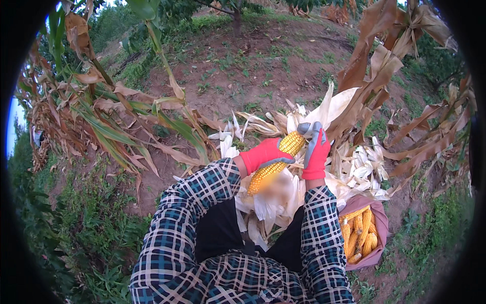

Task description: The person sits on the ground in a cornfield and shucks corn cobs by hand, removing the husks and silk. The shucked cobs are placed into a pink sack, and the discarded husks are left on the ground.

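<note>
Both hands wear red gloves with grey palms and fingers. My left hand (264, 155) is wrapped around a yellow ear of corn (292, 143). Kernels also show below its fingers (262, 178); whether they belong to the same ear or a second one I cannot tell. At the upper end of the ear, my right hand (316, 152) has its bent fingers closed on pale dry corn husk (329, 108), which fans out above them. A blurred patch hides what lies just under the left hand. Loose husks (267, 209) lie between my knees.
Beside my right forearm stands a pinkish sack (374, 212) holding several husked ears (358, 231). More husks (366, 167) are heaped above it. Dry cornstalks lean in at the left (114, 102) and right (370, 72). Past the husks, bare soil (228, 76) leads to a tree trunk (237, 22).
</note>
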A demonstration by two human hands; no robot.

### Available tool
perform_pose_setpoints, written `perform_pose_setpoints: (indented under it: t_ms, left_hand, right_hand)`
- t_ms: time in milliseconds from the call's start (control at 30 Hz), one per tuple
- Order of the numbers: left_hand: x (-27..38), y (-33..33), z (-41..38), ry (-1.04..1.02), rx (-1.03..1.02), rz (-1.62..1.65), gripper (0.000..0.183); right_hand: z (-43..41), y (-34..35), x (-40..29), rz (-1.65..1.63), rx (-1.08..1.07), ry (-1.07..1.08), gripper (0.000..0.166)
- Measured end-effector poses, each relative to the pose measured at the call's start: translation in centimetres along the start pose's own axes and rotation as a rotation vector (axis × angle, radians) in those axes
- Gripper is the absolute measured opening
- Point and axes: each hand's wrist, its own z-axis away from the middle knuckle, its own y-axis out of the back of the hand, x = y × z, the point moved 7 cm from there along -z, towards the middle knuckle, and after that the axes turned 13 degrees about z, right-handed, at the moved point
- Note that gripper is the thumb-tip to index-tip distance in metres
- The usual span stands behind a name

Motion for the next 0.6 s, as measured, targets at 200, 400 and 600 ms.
perform_pose_setpoints:
  t_ms: [200, 400, 600]
  left_hand:
    - [0.2, -1.4, 0.9, -0.296, -0.043, -0.011, 0.06]
    - [1.3, -1.8, 1.5, -0.292, -0.193, 0.268, 0.065]
    - [2.6, 0.4, 2.7, -0.085, -0.236, 0.858, 0.045]
  right_hand:
    - [-0.8, 0.3, 1.6, -0.577, -0.133, -0.367, 0.042]
    - [-1.2, 0.5, 0.5, -1.123, -0.611, -0.336, 0.037]
    - [1.8, -0.7, -1.6, -0.876, -0.853, -0.308, 0.039]
